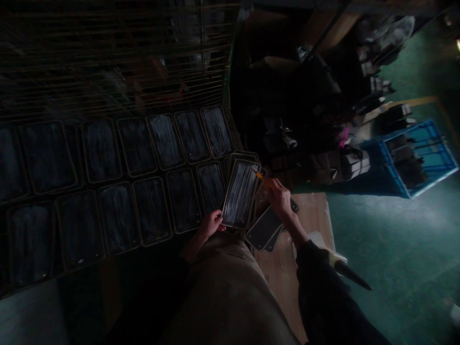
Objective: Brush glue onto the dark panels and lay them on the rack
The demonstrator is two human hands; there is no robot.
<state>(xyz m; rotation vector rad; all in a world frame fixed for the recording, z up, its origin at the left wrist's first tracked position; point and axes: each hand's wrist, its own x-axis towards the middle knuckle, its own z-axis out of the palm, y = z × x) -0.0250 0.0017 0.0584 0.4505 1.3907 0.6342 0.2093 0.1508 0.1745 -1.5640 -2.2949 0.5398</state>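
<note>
My left hand (212, 224) grips the lower left corner of a dark rectangular panel (240, 194) with rounded corners and a pale rim. Whitish streaks run lengthwise over its face. In my right hand (278, 195) is a brush (259, 176) with a yellow-orange handle, its tip at the panel's upper right part. More panels lie beneath and behind the held one. Below my right hand, plain dark panels (264, 227) overlap on a wooden board (316, 215).
Two rows of streaked panels (165, 139) stretch left on a rack beside a wire grid (179, 86). A pale container with a dark-handled tool (347, 270) sits on the board's right edge. A blue crate (388, 167) and stacked dark parts (354, 163) stand on the green floor.
</note>
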